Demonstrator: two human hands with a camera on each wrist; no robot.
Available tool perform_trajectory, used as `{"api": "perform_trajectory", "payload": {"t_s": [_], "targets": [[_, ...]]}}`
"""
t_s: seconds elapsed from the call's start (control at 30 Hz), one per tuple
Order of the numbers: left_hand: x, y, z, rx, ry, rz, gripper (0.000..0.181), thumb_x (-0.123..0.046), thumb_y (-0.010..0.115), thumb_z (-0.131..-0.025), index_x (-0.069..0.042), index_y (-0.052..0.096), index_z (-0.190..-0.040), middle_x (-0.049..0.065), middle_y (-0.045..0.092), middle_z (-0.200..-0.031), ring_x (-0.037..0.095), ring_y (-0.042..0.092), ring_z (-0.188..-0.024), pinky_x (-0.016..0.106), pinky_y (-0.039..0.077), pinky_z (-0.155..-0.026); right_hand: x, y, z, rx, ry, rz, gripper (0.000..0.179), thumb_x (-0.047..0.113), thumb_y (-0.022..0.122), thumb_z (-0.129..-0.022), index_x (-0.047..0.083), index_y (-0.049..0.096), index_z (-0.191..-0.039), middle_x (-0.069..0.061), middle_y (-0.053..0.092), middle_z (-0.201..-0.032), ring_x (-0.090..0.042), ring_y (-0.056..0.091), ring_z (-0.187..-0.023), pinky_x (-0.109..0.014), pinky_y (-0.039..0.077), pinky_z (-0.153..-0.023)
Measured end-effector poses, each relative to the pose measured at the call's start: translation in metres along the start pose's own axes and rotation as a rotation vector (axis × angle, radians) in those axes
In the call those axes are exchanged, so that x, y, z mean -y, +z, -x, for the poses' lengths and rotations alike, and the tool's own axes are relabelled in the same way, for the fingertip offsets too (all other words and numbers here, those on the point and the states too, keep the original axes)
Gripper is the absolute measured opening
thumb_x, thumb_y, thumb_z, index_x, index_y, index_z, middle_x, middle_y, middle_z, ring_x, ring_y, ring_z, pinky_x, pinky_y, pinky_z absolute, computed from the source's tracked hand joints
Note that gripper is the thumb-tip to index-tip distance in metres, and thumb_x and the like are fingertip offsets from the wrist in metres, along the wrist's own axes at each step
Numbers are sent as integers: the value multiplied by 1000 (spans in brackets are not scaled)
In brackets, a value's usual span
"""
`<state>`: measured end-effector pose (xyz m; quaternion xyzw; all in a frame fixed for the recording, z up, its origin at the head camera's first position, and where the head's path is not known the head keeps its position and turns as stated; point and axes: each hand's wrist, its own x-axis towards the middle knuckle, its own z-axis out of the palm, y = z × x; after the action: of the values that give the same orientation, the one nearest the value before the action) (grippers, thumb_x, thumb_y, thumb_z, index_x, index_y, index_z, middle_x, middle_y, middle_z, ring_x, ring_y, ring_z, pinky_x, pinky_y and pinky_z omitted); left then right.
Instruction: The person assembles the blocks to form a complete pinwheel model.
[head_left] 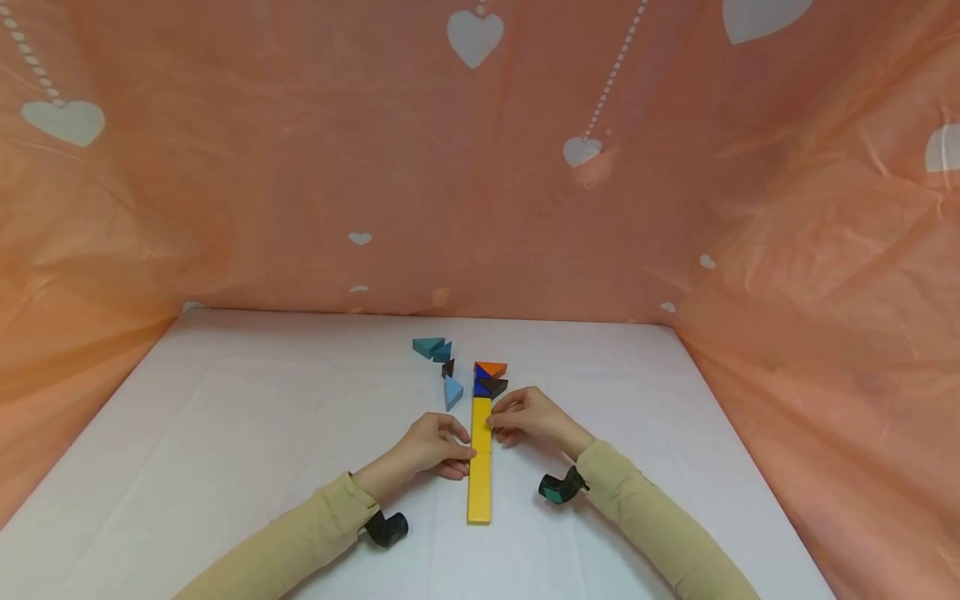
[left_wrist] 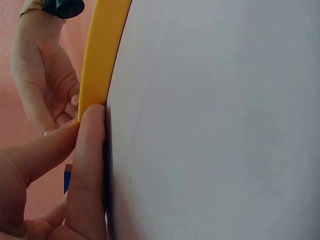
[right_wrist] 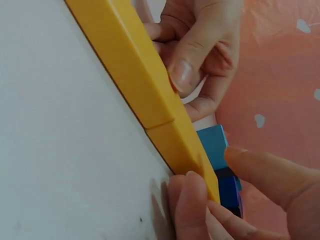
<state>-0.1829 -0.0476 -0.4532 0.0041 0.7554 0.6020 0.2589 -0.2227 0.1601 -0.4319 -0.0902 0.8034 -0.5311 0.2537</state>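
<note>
Two yellow blocks lie end to end in a long strip, the near block (head_left: pixel 479 493) and the far block (head_left: pixel 482 417); their seam shows in the right wrist view. My left hand (head_left: pixel 429 443) touches the strip's left side near that seam, thumb (right_wrist: pixel 182 75) against the edge. On the opposite side my right hand (head_left: pixel 534 419) has its fingertips (right_wrist: pixel 192 197) at the far block's right side. Beyond the strip's far end sit blue triangular blocks (head_left: pixel 481 386), a dark triangular block (head_left: pixel 494 386) and an orange one (head_left: pixel 492 367).
Left of the strip's far end are a light blue triangular block (head_left: pixel 452 392), a small dark one (head_left: pixel 447 367), a blue one (head_left: pixel 442 352) and a teal one (head_left: pixel 428 346). Orange curtains (head_left: pixel 300 167) with white hearts surround the white table (head_left: pixel 247 417).
</note>
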Motion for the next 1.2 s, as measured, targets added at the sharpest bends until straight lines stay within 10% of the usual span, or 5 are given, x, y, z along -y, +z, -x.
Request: {"api": "perform_trajectory", "payload": {"t_s": [1.2], "targets": [[4,-2,-1,9,26,18,26,-6,74,-83,3,58,-102,11,67,-73,21,68,-60,31,57,-57,-7,11,-3,-16,96,-138,26,13,73,-85,-5,61,-101,-13,66,-71,-17,66,-56,-29,57,-60]]}}
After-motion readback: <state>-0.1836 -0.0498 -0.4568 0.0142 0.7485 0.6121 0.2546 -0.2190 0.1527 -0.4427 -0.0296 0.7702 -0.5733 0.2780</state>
